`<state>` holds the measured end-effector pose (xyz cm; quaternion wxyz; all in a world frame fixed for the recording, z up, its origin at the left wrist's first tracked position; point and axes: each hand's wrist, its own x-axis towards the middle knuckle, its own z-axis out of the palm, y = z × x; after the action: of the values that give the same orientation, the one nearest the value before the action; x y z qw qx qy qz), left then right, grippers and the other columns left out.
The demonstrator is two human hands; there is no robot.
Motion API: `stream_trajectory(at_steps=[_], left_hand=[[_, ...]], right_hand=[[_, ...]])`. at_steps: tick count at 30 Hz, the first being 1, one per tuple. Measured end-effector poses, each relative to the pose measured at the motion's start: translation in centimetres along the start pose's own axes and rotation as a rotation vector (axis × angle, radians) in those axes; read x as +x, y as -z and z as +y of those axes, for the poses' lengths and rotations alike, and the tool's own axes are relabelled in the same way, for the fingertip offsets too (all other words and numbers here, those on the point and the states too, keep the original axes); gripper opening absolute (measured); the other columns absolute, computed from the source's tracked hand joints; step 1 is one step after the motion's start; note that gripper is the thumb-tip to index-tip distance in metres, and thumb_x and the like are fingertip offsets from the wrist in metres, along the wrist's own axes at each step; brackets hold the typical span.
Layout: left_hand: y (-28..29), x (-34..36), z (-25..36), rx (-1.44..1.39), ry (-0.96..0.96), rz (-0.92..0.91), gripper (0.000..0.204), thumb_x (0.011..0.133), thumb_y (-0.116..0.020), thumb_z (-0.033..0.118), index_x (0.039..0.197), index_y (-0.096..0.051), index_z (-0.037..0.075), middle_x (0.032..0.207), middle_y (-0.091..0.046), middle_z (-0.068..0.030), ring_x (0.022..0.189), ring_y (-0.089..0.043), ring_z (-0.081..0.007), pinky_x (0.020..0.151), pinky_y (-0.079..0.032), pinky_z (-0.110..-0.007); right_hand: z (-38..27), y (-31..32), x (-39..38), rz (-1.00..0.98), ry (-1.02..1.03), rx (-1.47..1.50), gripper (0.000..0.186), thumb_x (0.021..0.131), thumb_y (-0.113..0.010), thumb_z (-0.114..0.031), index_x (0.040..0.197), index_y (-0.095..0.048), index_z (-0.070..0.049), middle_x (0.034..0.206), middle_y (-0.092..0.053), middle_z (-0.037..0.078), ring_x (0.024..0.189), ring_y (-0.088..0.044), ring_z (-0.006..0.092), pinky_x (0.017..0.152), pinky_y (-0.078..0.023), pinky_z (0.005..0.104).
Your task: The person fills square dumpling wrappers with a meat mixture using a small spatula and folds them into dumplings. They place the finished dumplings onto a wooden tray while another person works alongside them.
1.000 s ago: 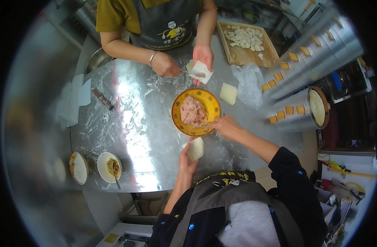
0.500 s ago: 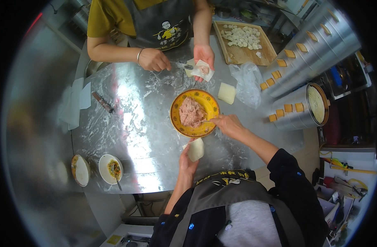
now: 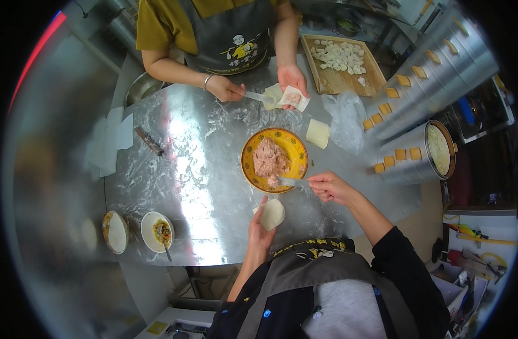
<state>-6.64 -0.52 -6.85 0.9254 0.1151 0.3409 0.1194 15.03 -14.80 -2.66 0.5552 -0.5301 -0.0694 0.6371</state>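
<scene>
A pale dough wrapper (image 3: 272, 214) lies across the palm and fingers of my left hand (image 3: 258, 231), just below the filling bowl. My right hand (image 3: 330, 187) grips the handle of a flat metal spatula (image 3: 293, 182). Its blade crosses the near right rim of the yellow patterned bowl (image 3: 300, 148), and a small lump of minced meat sits at the tip. A larger mound of pink minced meat (image 3: 268, 157) fills the left part of that bowl.
Opposite, a co-worker's hand (image 3: 292, 79) holds a wrapper with meat. Square wrappers (image 3: 318, 133) lie beside a plastic bag (image 3: 346, 121). A wooden tray (image 3: 374, 79) holds several dumplings. Steel steamers (image 3: 408, 164) stand right; two bowls (image 3: 152, 244) sit at the table's near left.
My right hand has drawn the spatula back toward the bowl's near rim, bringing meat on its tip. The left hand still holds the wrapper, turned flatter. The whole view has shifted slightly.
</scene>
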Motion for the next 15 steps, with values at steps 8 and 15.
stream_trajectory(at_steps=[8,15], left_hand=[[-6.5,0.5,2.0,-0.087,-0.113,-0.100,0.042,0.096,-0.036,0.023,0.131,-0.037,0.000,0.127,-0.047,-0.0132,0.115,-0.047,-0.0245,0.101,-0.036,-0.037],[-8.0,1.8,1.2,-0.080,-0.153,-0.178,0.041,0.096,-0.034,0.024,0.129,-0.040,-0.001,0.127,-0.047,-0.0138,0.115,-0.046,-0.0249,0.101,-0.034,-0.039]], right_hand=[[2.5,-3.5,-4.0,0.202,0.177,-0.130,0.029,0.094,-0.045,-0.016,0.118,-0.052,-0.002,0.070,-0.043,-0.002,0.052,-0.035,0.0041,0.046,-0.030,0.0188],[5.2,-6.0,-4.0,0.506,0.622,-0.646,0.029,0.090,-0.050,-0.012,0.118,-0.056,-0.007,0.073,-0.052,0.004,0.065,-0.049,0.0107,0.064,-0.042,0.0235]])
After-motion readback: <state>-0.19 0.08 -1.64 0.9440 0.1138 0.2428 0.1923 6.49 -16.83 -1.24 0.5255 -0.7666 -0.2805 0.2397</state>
